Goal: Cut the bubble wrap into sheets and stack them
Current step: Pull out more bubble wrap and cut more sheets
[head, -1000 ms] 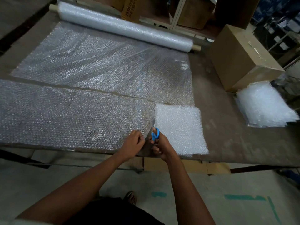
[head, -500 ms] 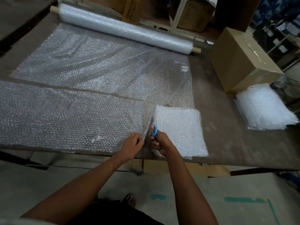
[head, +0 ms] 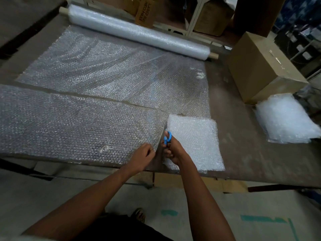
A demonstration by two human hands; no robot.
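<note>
Two stacks (head: 284, 119) flank — cardboard box (head: 260, 66) behind.

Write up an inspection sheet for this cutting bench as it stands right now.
Surface: worn brown table, mostly covered by bubble wrap.
Job's things: long strip being cut with blue-handled scissors; small pile of sheets right of the cut; bigger stack at the right edge; roll at the back, partly unrolled.
Clutter: cardboard box on the table.
Grippers: left hand pinches the strip's edge; right hand grips the scissors.
Cables: nothing seen.
Surroundings: boxes on shelving behind; teal floor markings.
</note>
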